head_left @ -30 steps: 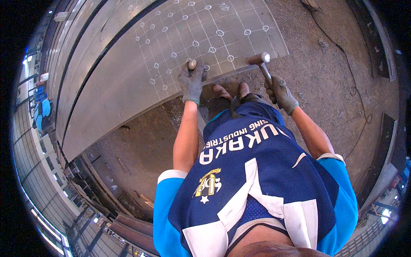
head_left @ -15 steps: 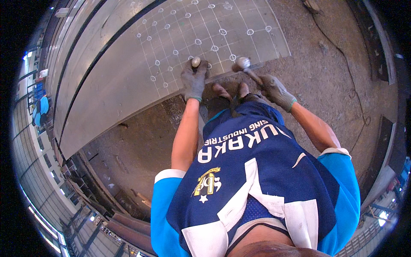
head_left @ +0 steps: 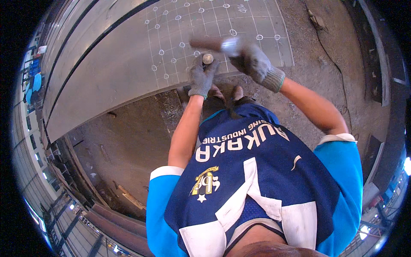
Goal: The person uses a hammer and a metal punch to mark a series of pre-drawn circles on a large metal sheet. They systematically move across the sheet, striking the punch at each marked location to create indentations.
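Note:
A grey metal plate (head_left: pixel 115 81) carries a grid of white lines with small white circles at many crossings. My gloved left hand (head_left: pixel 203 79) is closed around a steel punch (head_left: pixel 207 58) near the plate's near edge; only the punch's round, shiny top shows, and its lower end is hidden. My gloved right hand (head_left: pixel 253 64) grips a hammer (head_left: pixel 231 46), held up over the plate to the right of the punch and apart from it. Motion blurs the hammer, and its handle is mostly hidden by the hand.
My feet (head_left: pixel 238 92) stand on the brown dirt floor just by the plate's edge. A dark cable (head_left: pixel 332 58) runs across the floor at right. Long dark gaps cross the metal surface at far left. Wood scraps (head_left: pixel 130 197) and rusty beams (head_left: pixel 115 222) lie at lower left.
My right hand has swung the hammer up and leftward from beside the plate's edge to above the plate. My left hand with the punch appears slightly farther right as the view shifts.

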Action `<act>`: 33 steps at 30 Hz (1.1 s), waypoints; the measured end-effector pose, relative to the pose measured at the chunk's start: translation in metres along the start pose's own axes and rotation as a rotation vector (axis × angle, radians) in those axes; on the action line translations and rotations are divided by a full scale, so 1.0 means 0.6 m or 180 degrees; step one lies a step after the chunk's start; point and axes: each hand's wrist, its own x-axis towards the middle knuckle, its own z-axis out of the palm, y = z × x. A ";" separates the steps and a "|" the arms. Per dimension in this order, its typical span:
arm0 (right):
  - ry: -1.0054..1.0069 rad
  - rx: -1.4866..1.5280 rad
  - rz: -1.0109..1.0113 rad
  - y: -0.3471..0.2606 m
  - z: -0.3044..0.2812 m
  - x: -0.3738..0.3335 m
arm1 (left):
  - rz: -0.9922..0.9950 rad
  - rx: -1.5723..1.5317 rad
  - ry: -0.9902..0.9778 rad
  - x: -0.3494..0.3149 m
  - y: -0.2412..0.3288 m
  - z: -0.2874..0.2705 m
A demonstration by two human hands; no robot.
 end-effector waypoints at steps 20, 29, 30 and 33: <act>0.0197 -0.0359 0.1912 0.195 -0.044 -0.327 | -0.1127 -0.2325 0.0678 0.006 -0.034 0.031; 0.1470 0.3786 0.3813 0.088 -0.066 -0.254 | -0.1152 -0.2383 0.0922 -0.010 -0.005 -0.016; 0.1425 0.3721 0.3816 0.086 -0.065 -0.251 | -0.1093 -0.2178 0.0934 -0.011 -0.013 -0.023; 0.1726 0.4319 0.3710 0.078 -0.051 -0.242 | -0.1149 -0.2375 0.0955 -0.015 -0.015 -0.029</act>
